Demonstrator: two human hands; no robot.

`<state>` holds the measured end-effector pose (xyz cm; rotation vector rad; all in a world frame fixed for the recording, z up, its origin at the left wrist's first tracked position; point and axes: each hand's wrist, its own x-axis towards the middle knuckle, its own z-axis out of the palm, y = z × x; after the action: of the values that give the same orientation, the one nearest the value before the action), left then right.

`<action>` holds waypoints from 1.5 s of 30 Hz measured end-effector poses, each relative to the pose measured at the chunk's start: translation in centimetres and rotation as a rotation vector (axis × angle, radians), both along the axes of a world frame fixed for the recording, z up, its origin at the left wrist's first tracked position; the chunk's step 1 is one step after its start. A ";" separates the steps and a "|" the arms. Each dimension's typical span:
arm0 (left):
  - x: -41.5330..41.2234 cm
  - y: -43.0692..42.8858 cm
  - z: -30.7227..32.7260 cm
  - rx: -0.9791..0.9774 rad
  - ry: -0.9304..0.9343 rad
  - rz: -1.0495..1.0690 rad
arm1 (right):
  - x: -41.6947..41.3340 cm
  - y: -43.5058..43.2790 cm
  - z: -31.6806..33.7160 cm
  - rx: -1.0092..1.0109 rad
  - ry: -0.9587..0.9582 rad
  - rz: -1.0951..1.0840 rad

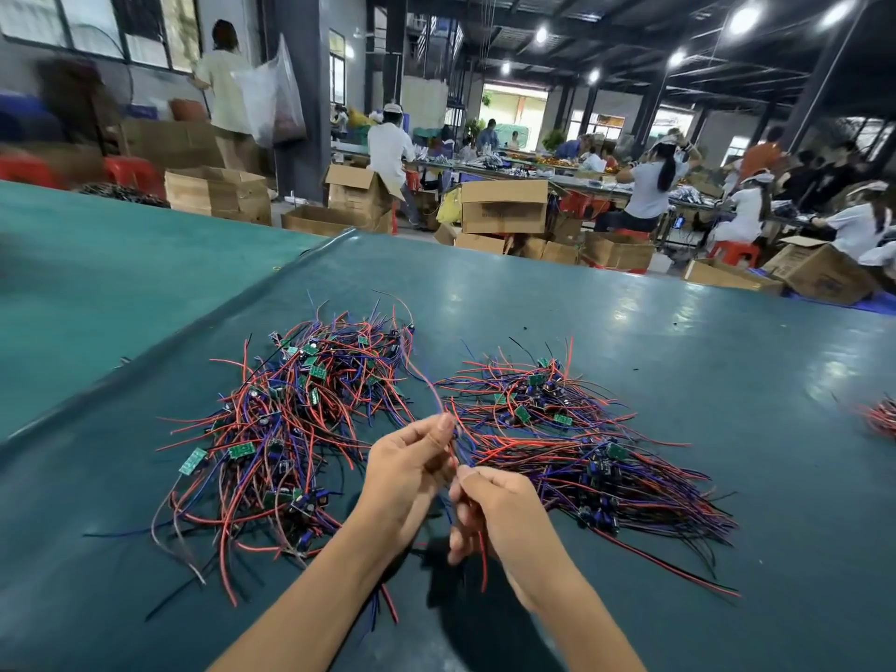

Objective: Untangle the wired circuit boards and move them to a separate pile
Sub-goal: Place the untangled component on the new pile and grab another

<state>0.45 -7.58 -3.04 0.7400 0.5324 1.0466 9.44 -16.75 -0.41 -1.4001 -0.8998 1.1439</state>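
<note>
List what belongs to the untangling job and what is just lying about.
Job: tangled pile, neater pile, held wires pinched by left hand and right hand.
Lying about: cardboard boxes, red stool.

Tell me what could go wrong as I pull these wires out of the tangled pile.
1. The wires that your left hand and right hand pinch run back into the tangled pile; a hard tug might drag other boards along or strain a solder joint.
2. The neater pile lies close beside it, with loose ends nearly meeting, so the freed board could snag there.
</note>
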 end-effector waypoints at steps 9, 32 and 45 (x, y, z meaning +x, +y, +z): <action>-0.8 4.2 1.6 -0.059 0.017 0.129 | -1.1 -2.3 0.5 -0.006 0.058 0.010; -2.2 4.4 -0.4 -0.068 -0.316 -0.110 | -0.3 -2.9 -3.4 0.052 -0.490 -0.436; -2.3 3.7 0.3 -0.057 -0.324 -0.174 | 0.4 -2.8 -4.6 0.026 -0.499 -0.472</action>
<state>-1.83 -3.88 -2.69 0.5421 0.2146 0.9609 9.86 -19.56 -4.97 -1.7933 -0.8503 0.4306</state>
